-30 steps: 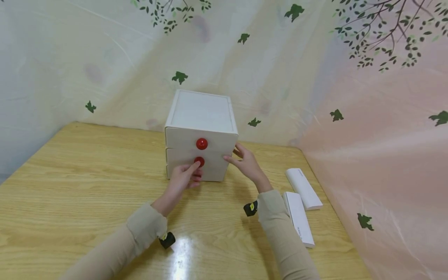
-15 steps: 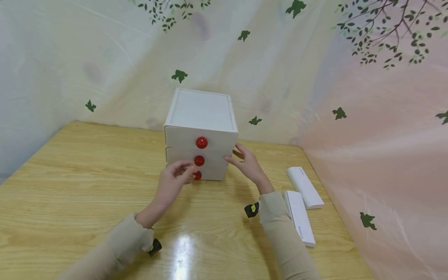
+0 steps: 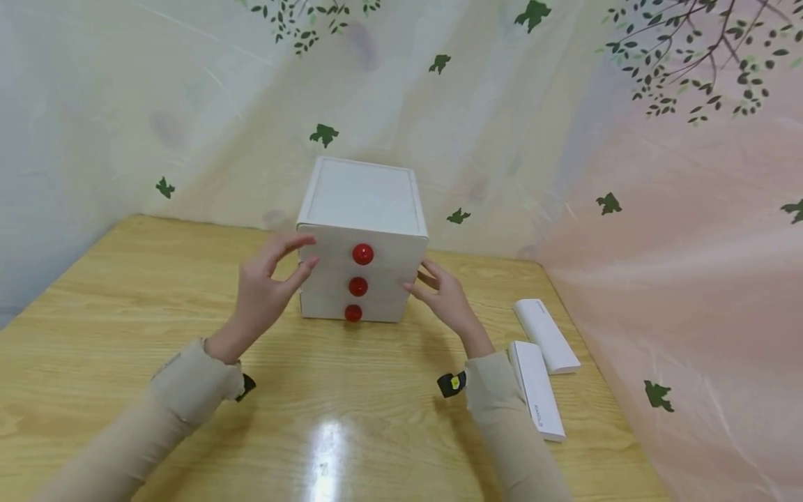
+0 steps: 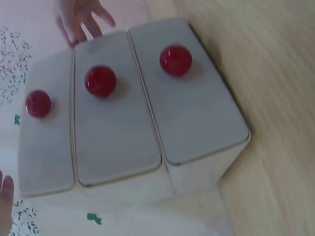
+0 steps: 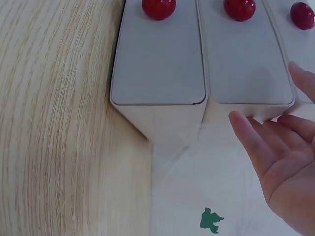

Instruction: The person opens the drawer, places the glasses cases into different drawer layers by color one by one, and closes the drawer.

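Observation:
A white drawer cabinet (image 3: 370, 199) stands on the table, its three drawer fronts each bearing a round red knob: top knob (image 3: 362, 254), middle knob (image 3: 357, 286), bottom knob (image 3: 353, 313). Beside the cabinet's upper left front corner, my left hand (image 3: 260, 289) is raised with thumb and fingers spread apart, holding nothing. My right hand (image 3: 448, 300) is at the right side of the cabinet, fingers reaching along the side wall and thumb by the front edge. In the right wrist view, the right fingers (image 5: 270, 140) lie close to that wall, loosely extended.
Two white oblong cases (image 3: 546, 337) lie side by side on the right of the wooden table (image 3: 157, 300), near its right edge. A pale curtain (image 3: 251, 104) printed with leaves hangs behind the table and along its right side.
My left hand has let go of the middle knob and moved up and left to the cabinet's left front corner. The bottom knob has come into view. My right hand has stayed in place.

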Motion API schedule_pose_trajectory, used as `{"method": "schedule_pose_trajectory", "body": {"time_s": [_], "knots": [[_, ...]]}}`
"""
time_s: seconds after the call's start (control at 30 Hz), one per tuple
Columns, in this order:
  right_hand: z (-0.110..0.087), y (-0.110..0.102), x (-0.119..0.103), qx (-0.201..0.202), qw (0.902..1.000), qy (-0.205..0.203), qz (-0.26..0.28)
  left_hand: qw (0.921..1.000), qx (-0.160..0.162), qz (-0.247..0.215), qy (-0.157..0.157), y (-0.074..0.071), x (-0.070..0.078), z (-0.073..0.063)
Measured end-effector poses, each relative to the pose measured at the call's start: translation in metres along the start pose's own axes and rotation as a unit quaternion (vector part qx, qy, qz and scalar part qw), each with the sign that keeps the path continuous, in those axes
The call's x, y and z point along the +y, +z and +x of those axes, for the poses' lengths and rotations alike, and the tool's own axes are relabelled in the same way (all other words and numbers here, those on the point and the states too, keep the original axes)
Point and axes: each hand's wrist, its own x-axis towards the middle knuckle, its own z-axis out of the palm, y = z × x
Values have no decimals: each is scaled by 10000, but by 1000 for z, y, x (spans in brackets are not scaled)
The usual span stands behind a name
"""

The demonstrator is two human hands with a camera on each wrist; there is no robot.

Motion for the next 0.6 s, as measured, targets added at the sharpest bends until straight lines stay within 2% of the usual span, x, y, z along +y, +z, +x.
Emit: {"method": "schedule_pose_trajectory", "body": {"time_s": [0.13, 0.27, 0.37, 0.6], "knots": [[-6, 0, -4, 13, 10000, 23, -71, 9985, -17, 494, 224, -3, -12, 14], [-12, 0, -8, -156, 9998, 153, -22, 9968, -431, 662, 76, -4, -24, 24], [-17, 0, -12, -340, 9988, 343, -51, 9942, -780, 712, -207, -4, -32, 30], [-25, 3, -11, -571, 9954, 701, -329, 9846, -1273, 672, -995, -3, -45, 43]]}}
